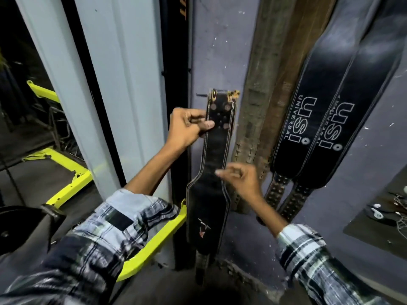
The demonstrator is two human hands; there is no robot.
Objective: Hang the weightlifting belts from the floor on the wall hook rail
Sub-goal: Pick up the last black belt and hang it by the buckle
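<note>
The black belt hung flat against the purple wall, its riveted top end up near a small dark hook or nail that stuck out just to the left. Whether that end was actually caught on anything, I could not tell from where I stood. To do the step well, I judged the person needed to keep the top end pinned high, seat the buckle end firmly over the hook, and let go only once the weight hung from it.

The left hand pinched the belt's left edge just under the rivets, thumb on the face and fingers curled round behind. The right hand was lower, at the belt's right edge where it widened; its fingers were loosely curled and half open, tips just beside the leather, gripping nothing that I could see.

To the right hung a worn brown belt and 2 black USI belts, already up.
</note>
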